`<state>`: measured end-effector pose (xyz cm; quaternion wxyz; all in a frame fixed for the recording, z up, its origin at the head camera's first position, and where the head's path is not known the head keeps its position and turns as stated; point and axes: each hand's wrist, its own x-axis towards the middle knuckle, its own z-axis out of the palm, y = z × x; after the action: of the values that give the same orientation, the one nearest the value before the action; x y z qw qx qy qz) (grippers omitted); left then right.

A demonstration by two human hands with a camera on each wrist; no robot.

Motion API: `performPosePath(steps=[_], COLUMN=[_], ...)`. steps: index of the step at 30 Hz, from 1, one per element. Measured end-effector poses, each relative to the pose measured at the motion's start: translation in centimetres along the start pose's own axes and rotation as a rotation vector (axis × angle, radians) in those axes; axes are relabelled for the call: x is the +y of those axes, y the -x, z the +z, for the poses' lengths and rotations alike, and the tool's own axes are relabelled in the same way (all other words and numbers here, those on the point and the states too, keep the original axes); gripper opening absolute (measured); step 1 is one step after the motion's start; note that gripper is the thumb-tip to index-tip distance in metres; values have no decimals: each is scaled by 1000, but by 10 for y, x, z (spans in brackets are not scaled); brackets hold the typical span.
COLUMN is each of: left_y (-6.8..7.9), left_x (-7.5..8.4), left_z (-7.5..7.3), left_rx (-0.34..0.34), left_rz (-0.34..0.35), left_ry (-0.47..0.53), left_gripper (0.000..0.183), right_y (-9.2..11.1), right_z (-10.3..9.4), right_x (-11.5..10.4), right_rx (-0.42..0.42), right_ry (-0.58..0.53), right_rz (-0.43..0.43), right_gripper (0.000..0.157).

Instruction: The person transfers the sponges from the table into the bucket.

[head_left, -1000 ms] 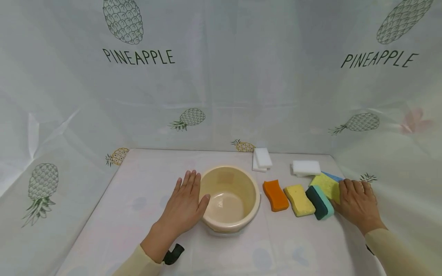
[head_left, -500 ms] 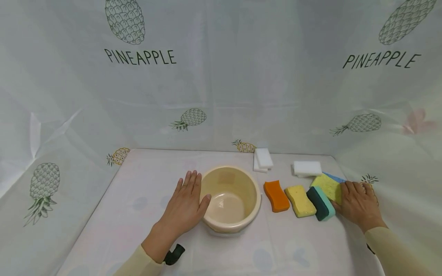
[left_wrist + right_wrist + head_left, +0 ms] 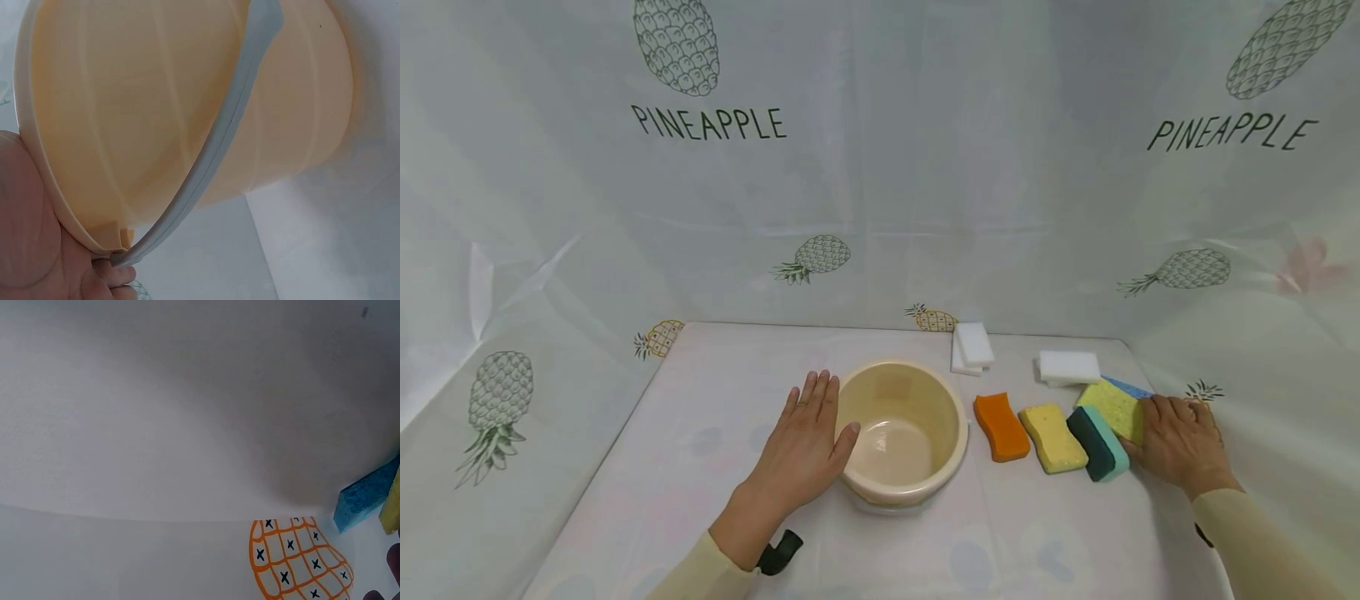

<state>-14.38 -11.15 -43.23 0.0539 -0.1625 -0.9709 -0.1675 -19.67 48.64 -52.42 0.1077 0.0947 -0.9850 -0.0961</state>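
A round cream plastic bucket (image 3: 961, 433) stands mid-table. My left hand (image 3: 801, 450) lies against its left rim, fingers straight and thumb spread toward the near side. In the left wrist view the bucket's wall (image 3: 300, 94) fills the picture, crossed by a grey handle (image 3: 212, 144). My right hand (image 3: 1180, 442), at the table's right side, holds the edge of a yellow-green sponge (image 3: 1112, 408) between thumb and curled fingers; the hand hides part of it. A blue sponge (image 3: 1126, 387) shows beneath. Just left, a dark-green and mint sponge (image 3: 1097, 443) sits close to the thumb.
Left of the dark-green sponge lie a yellow sponge (image 3: 1054, 438) and an orange sponge (image 3: 1002, 427). White sponge blocks (image 3: 1067, 367) lie behind them, with another white pair (image 3: 973, 346) at the back edge. A pineapple-print sheet (image 3: 925, 167) rises behind the table.
The whole head view shifts very slightly to the right. Both hands, the bucket and the sponges keep nearly the same places relative to one another.
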Motion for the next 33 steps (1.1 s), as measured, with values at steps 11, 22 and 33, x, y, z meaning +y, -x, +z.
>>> performPosePath(steps=[11,22,33], left_y=[-7,-14,-3], left_x=[-2,-5,5], left_z=[-6,-6,-7], left_rx=[-12,-88,-61], left_rz=[26,62,68], left_ry=[19,62,40], left_gripper=[73,73,73], right_y=[5,1,-24], right_z=[-9,-25,-57], right_x=[8,8,-7], right_rx=[158,412,441], right_ry=[-27,-2,-25], right_rz=[-60,-144,-150], right_gripper=[97,97,98])
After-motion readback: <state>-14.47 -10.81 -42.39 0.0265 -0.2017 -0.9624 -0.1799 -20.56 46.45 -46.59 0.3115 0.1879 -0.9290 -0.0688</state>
